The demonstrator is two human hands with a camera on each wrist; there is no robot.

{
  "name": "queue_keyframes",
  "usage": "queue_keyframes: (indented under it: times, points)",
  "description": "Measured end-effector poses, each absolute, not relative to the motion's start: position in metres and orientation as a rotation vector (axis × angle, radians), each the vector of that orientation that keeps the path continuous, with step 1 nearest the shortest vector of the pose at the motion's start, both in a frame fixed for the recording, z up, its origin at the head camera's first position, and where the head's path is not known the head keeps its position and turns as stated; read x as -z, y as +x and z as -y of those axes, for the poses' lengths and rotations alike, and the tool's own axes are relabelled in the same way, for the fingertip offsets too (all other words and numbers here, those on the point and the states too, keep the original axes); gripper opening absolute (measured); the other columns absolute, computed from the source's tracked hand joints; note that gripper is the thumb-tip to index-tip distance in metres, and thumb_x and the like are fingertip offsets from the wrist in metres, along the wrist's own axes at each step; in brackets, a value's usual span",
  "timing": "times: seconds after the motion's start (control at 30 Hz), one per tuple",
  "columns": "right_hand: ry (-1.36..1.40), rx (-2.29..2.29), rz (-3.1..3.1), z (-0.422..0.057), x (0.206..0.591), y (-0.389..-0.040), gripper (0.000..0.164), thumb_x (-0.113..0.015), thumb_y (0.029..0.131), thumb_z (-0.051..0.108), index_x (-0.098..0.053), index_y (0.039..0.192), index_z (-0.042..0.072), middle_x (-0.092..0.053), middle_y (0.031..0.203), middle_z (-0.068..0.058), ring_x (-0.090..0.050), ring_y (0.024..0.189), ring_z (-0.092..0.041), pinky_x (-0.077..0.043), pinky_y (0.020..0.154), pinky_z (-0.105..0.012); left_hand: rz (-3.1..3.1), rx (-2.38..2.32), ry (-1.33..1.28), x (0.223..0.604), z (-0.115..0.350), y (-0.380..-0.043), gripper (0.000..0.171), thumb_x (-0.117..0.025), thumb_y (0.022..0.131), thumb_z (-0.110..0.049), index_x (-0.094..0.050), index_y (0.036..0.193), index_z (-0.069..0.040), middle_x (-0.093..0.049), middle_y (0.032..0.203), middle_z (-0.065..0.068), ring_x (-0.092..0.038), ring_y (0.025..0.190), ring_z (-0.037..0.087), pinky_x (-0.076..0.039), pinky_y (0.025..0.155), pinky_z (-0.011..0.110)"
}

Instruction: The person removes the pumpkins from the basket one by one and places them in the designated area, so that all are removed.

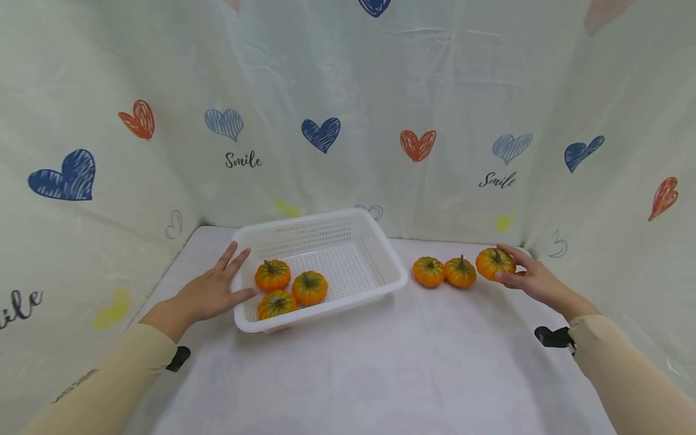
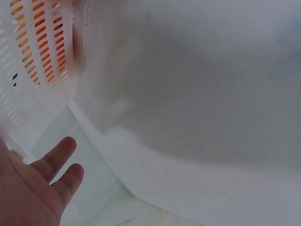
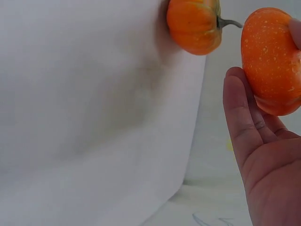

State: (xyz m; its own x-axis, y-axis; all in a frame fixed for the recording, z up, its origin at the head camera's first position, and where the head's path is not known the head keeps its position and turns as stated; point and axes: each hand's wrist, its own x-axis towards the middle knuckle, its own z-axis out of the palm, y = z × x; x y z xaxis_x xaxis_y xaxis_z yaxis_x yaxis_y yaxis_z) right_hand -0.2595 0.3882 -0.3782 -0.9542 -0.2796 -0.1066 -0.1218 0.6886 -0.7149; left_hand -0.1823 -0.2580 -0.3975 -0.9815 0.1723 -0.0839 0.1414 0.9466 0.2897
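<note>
My right hand (image 1: pixel 535 281) grips a small orange pumpkin (image 1: pixel 496 264) between thumb and fingers. In the right wrist view the held pumpkin (image 3: pixel 272 61) is raised off the tabletop, fingers along its underside. Two more pumpkins sit side by side just left of it: one with an upright stem (image 1: pixel 460 273) and another (image 1: pixel 428 272). My left hand (image 1: pixel 209 291) is at the left rim of a white plastic basket (image 1: pixel 388 254), its fingers extended. Three pumpkins lie in the basket's left part: a back one (image 1: pixel 272 275), a right one (image 1: pixel 310 288) and a front one (image 1: pixel 277 304).
A pale cloth covers the table (image 1: pixel 348 374). Behind it and on both sides hangs a white curtain (image 1: pixel 370 78) printed with hearts and "Smile". The basket's back stands close to that curtain.
</note>
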Motion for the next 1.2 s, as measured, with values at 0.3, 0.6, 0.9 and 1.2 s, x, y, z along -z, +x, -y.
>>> queue_keyframes:
  times: [0.3, 0.6, 0.9, 1.2]
  points:
    - [-0.178, 1.164, -2.659, -0.401, 0.391, -0.261, 0.083, -0.062, 0.099, 0.037, -0.011, 0.161, 0.013, -0.026, 0.143, -0.036, -0.055, 0.116, -0.046, -0.051, 0.095, -0.051, -2.995, -0.454, 0.230, 0.402, 0.257, -0.182, 0.094, -0.052, 0.094, -0.061, -0.007, 0.161, -0.012, 0.010, 0.164, 0.020, -0.039, 0.128, 0.061, -0.042, 0.092, 0.071]
    - [-0.095, 1.286, -2.583, -0.411, 0.414, -0.278, 0.085, -0.063, 0.099, 0.033, -0.008, 0.160, 0.010, -0.023, 0.144, -0.039, -0.059, 0.109, -0.042, -0.056, 0.087, -0.031, -3.009, -0.442, 0.248, 0.401, 0.259, -0.184, 0.092, -0.052, 0.096, -0.058, -0.006, 0.161, -0.012, 0.011, 0.164, 0.020, -0.041, 0.127, 0.060, -0.042, 0.093, 0.071]
    - [0.010, 1.273, -2.552, -0.416, 0.437, -0.288, 0.085, -0.061, 0.101, 0.033, -0.004, 0.160, 0.011, -0.015, 0.149, -0.042, -0.045, 0.121, -0.045, -0.055, 0.085, -0.025, -2.999, -0.446, 0.246, 0.401, 0.259, -0.184, 0.091, -0.053, 0.095, -0.056, -0.008, 0.160, -0.010, 0.009, 0.164, 0.020, -0.041, 0.127, 0.060, -0.042, 0.094, 0.071]
    - [-0.008, 1.195, -2.553, -0.415, 0.448, -0.297, 0.086, -0.059, 0.100, 0.040, -0.004, 0.161, 0.014, -0.010, 0.150, -0.044, -0.044, 0.121, -0.047, -0.051, 0.096, -0.044, -2.997, -0.450, 0.225, 0.399, 0.258, -0.184, 0.092, -0.053, 0.095, -0.056, -0.007, 0.161, -0.011, 0.010, 0.164, 0.020, -0.039, 0.128, 0.060, -0.041, 0.093, 0.071]
